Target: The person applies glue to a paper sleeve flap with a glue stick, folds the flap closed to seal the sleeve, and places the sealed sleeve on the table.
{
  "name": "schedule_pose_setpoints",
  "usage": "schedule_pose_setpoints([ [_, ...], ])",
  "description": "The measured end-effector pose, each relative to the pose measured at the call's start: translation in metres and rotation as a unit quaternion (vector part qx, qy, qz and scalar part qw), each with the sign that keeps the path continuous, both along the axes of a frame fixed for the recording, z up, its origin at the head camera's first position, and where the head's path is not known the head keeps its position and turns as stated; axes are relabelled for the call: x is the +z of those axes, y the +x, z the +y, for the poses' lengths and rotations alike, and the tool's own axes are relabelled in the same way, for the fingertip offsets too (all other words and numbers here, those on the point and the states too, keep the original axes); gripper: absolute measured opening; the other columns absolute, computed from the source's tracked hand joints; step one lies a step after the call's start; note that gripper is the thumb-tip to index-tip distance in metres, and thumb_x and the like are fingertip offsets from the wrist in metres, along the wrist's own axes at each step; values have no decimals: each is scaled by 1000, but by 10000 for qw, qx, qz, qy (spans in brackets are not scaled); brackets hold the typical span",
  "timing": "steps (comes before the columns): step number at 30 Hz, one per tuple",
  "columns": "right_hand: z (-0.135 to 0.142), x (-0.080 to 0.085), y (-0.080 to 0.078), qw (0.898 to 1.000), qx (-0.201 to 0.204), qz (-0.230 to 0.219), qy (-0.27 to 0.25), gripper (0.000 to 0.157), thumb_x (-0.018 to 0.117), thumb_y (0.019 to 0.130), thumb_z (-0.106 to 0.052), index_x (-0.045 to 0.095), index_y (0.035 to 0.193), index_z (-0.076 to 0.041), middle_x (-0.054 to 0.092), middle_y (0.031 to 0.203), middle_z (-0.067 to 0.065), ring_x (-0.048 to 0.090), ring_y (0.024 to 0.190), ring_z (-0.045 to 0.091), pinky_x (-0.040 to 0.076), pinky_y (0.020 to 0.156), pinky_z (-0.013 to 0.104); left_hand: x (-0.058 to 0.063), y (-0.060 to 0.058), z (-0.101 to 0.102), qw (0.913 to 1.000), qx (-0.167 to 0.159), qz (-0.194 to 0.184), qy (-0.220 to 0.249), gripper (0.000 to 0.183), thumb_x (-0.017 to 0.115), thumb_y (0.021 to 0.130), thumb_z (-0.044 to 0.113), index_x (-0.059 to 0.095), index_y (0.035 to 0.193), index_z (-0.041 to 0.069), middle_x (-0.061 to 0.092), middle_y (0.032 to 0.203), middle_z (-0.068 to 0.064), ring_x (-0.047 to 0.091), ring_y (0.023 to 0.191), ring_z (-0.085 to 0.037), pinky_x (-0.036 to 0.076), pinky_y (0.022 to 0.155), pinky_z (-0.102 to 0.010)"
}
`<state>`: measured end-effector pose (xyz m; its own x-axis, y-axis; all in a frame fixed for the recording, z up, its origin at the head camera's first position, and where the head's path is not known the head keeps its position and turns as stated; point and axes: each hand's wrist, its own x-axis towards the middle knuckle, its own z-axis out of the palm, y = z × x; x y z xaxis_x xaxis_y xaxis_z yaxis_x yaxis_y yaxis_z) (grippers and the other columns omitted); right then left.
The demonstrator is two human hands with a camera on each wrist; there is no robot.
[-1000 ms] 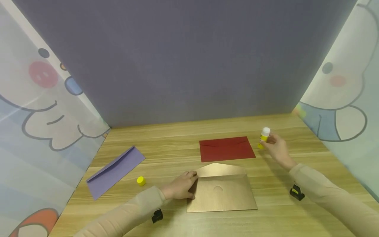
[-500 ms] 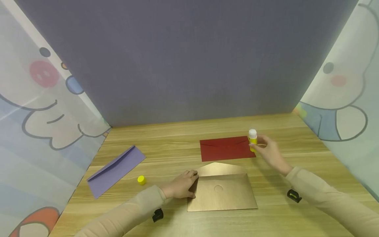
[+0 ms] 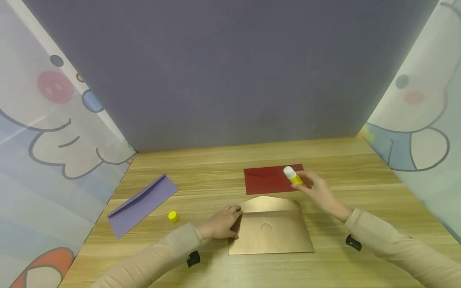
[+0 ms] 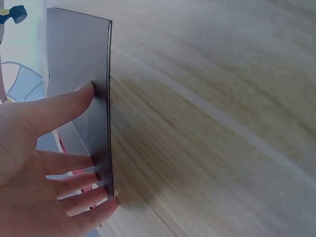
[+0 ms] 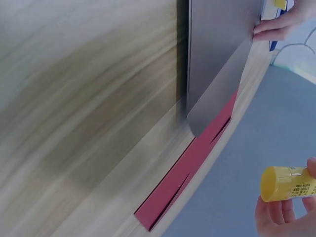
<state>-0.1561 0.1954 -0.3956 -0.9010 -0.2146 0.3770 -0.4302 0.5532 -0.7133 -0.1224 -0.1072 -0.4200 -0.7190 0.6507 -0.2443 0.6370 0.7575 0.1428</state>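
My left hand (image 3: 220, 223) rests on the left edge of a gold envelope (image 3: 279, 238), whose pointed flap lies opened away from me. In the left wrist view its thumb and fingertips touch the envelope (image 4: 79, 47) with the fingers fairly straight. My right hand (image 3: 321, 195) pinches a yellow and white glue stick (image 3: 292, 175) between thumb and fingers. The uncapped white end tilts up and to the left, above a red envelope (image 3: 263, 184). In the right wrist view the yellow base of the glue stick (image 5: 284, 182) faces the camera.
A yellow cap (image 3: 173, 216) stands on the wooden table (image 3: 201, 168) left of my left hand. Farther left lies a purple envelope (image 3: 144, 206), set at a slant. A grey panel (image 3: 230, 80) rises behind the table, with cartoon-printed sheets (image 3: 54, 128) at the sides.
My right hand has carried the glue stick leftward, from right of the red envelope to over it, and the stick has gone from near upright to tilted left. The left hand stays put.
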Motion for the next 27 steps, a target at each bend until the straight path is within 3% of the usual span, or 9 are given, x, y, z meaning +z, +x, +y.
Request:
schedule_pose_setpoints([
  [6, -9, 0, 4, 9992, 66, 280, 265, 35, 69, 74, -4, 58, 105, 6, 57, 94, 14, 53, 85, 22, 50, 72, 38, 3, 0, 1, 10000, 8, -44, 48, 71, 68, 75, 35, 41, 129, -3, 35, 135, -14, 35, 121, -25, 31, 102, -30],
  [10, -13, 3, 7, 9991, 254, 233, 260, 33, 69, 74, -5, 59, 105, 5, 55, 89, 9, 53, 83, 20, 51, 73, 36, 5, 1, 1, 9999, 6, -80, 74, 71, 68, 75, 34, 41, 128, -4, 35, 134, -14, 35, 120, -25, 31, 101, -30],
  [17, -20, 5, 10, 9974, 491, 350, 389, 31, 69, 73, -4, 62, 103, 3, 52, 84, 4, 45, 72, 13, 43, 58, 20, 4, 1, 1, 9999, 46, -119, 53, 71, 67, 76, 34, 40, 129, -4, 34, 135, -13, 35, 121, -24, 30, 102, -30],
  [27, -26, 6, 13, 9960, 729, 249, 455, 32, 72, 70, -4, 64, 100, 5, 57, 92, 8, 51, 75, 14, 47, 56, 19, 2, -1, 1, 9998, 136, -140, -19, 71, 67, 76, 35, 39, 131, -1, 33, 136, -11, 33, 122, -23, 29, 102, -29],
])
